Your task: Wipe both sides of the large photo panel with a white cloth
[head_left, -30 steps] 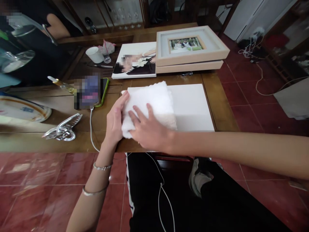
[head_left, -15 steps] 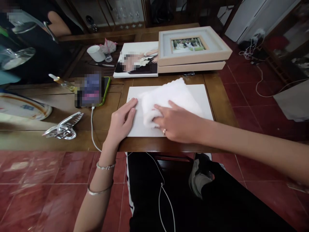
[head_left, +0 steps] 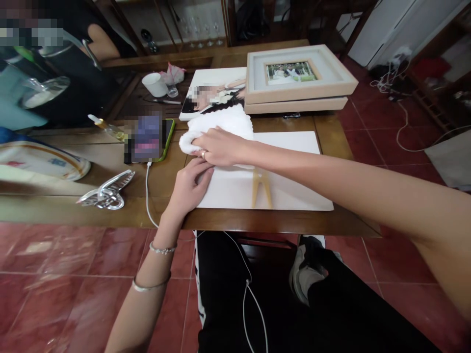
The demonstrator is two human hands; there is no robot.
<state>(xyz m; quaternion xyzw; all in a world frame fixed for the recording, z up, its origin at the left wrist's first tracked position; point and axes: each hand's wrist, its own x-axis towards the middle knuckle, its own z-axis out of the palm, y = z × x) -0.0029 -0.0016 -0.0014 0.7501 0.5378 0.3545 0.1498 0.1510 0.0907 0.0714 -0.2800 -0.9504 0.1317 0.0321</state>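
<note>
A white fluffy cloth (head_left: 233, 122) is gripped in my right hand (head_left: 221, 147), which presses it over the far left corner of a white flat board (head_left: 294, 191). Part of the cloth reaches toward the photo panel behind. My left hand (head_left: 192, 184) rests with its fingers stretched out on the board's left edge, just below the right hand. Near the board's front edge a tan, A-shaped stand piece (head_left: 262, 189) shows on its surface. The board's far left corner is hidden under cloth and hand.
Behind the board lie a photo panel (head_left: 213, 93) and stacked picture frames (head_left: 301, 88). To the left are a phone (head_left: 167, 139) on a charging cable, a clear hair claw (head_left: 108, 191), a dropper bottle (head_left: 110, 130), a white cup (head_left: 154, 84) and a large packet (head_left: 44, 157). Another person's arm (head_left: 101, 41) shows far left.
My right hand has moved the cloth left and away from me across the board, uncovering the tan stand piece and the board's right part. My left hand stays at the left edge.
</note>
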